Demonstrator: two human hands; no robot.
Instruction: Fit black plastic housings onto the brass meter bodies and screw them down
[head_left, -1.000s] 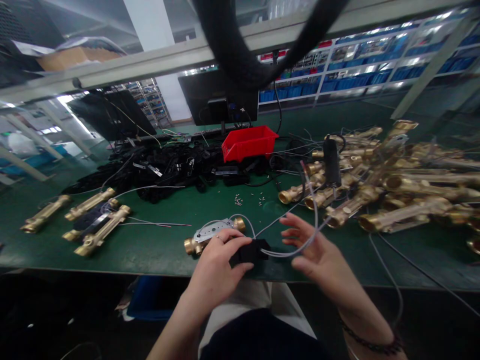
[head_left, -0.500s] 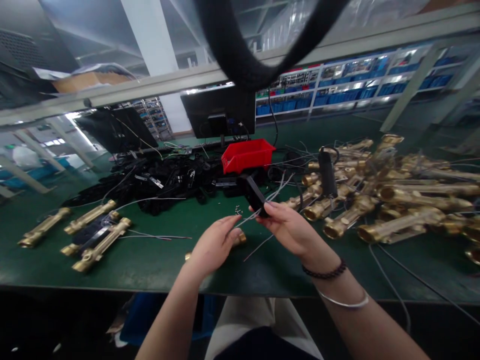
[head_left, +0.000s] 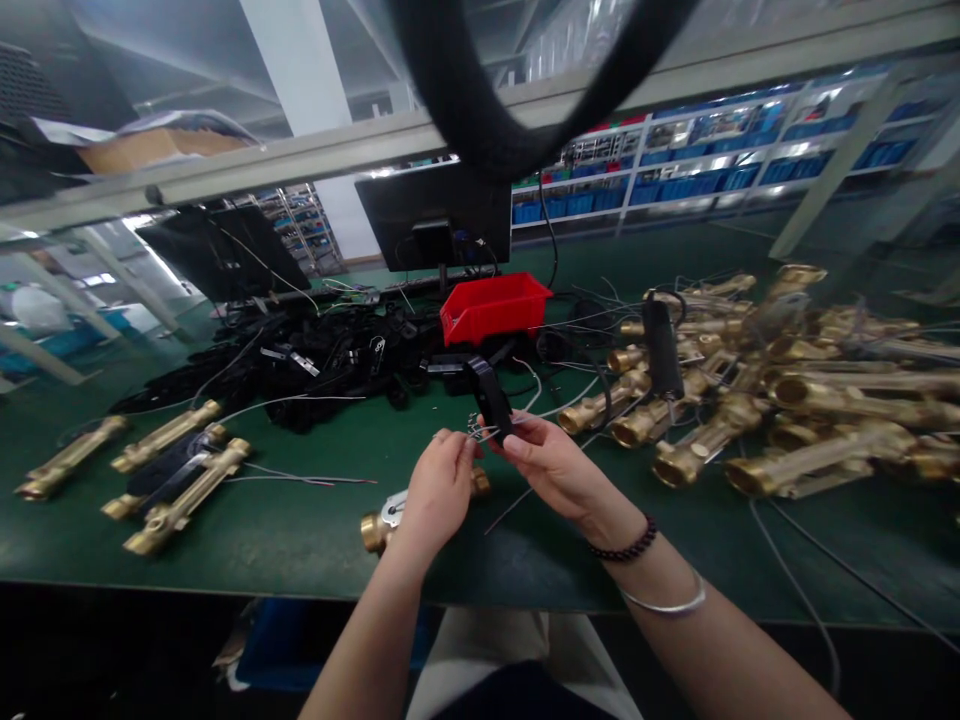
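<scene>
My right hand [head_left: 547, 462] grips a black plastic housing [head_left: 489, 398], held upright above the green bench [head_left: 285, 520]. Thin grey wires [head_left: 534, 390] trail from the housing. My left hand [head_left: 439, 485] pinches the wire ends right beside the housing's lower edge. Under my left hand lies a brass fitting [head_left: 375, 527] with a grey metal plate on top, partly hidden by the hand.
A heap of brass fittings [head_left: 787, 400] covers the right of the bench. Several more brass fittings [head_left: 157, 470] lie at the left. Black housings and cables [head_left: 315, 360] pile up behind, beside a red bin [head_left: 495, 305] and a dark monitor [head_left: 435, 215].
The black housing went from my left hand on the bench up into my right hand. My left hand rose off the brass fitting and closed on the wire ends.
</scene>
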